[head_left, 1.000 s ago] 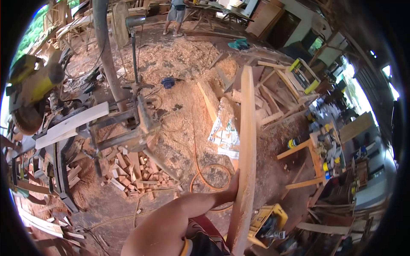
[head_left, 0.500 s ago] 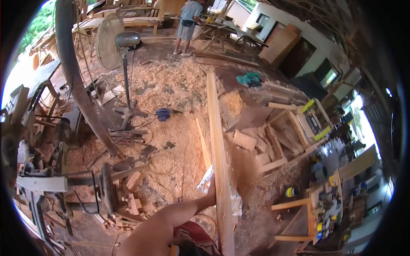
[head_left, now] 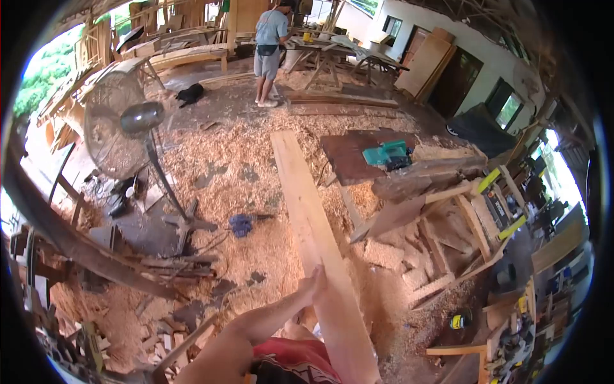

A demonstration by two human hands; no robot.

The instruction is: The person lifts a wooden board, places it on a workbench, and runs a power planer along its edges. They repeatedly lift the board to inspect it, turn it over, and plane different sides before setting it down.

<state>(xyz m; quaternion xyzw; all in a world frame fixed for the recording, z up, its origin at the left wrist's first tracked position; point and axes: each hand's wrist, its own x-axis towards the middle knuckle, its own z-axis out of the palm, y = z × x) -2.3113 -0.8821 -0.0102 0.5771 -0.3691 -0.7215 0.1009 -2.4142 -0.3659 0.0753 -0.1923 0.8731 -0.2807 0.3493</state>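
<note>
A long pale wooden plank [head_left: 313, 224] runs away from my body, its broad face turned up. At its left edge, my left hand [head_left: 312, 287] is closed, the thumb on top and the other fingers hidden behind the wood. My right hand is out of view. Something small and white shows beside the plank below my forearm, too covered to make out.
Wood shavings [head_left: 256, 153] cover the floor. A pedestal fan [head_left: 142, 118] and leaning post [head_left: 83, 246] stand left; a blue power tool [head_left: 240, 225] lies nearby. To the right are a green power tool [head_left: 387, 153] and wooden frame [head_left: 473, 217]. A person [head_left: 270, 51] stands behind.
The plank has turned from its narrow edge to show its broad face, and its far end has shifted left in view. My left hand keeps its hold. The camera view has tilted.
</note>
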